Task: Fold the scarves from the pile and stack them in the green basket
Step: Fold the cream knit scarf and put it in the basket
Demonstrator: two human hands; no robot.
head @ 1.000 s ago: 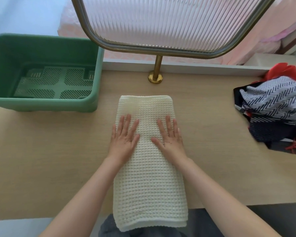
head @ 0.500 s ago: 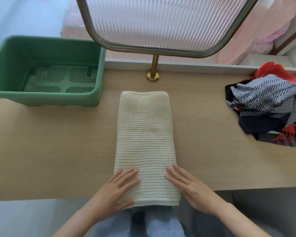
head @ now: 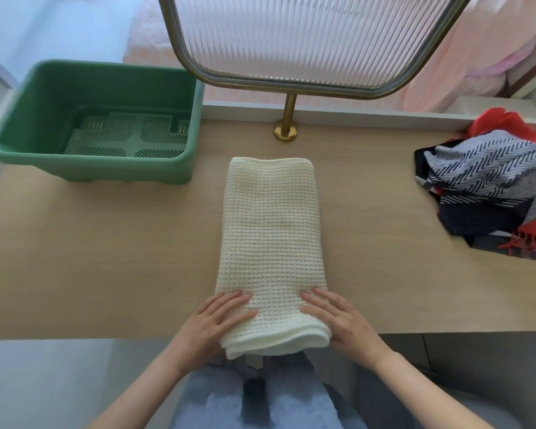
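Newly lifted, the cream scarf's (head: 270, 230) near end sits pinched in left hand (head: 212, 325) and right hand (head: 342, 322); fingers (head: 232, 300) clamped on top. Thumbs hidden.

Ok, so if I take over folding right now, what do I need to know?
Left hand: fingers on the near left corner of the cream scarf; thumb hidden, grip unclear.
Right hand: same on the near right corner.
Done: scarf lies folded into a long strip on the table, near end over the edge.
The green basket, far left, holds nothing; pile sits far right.
To do: fold this scarf shorter, put it in the basket, then do the pile.
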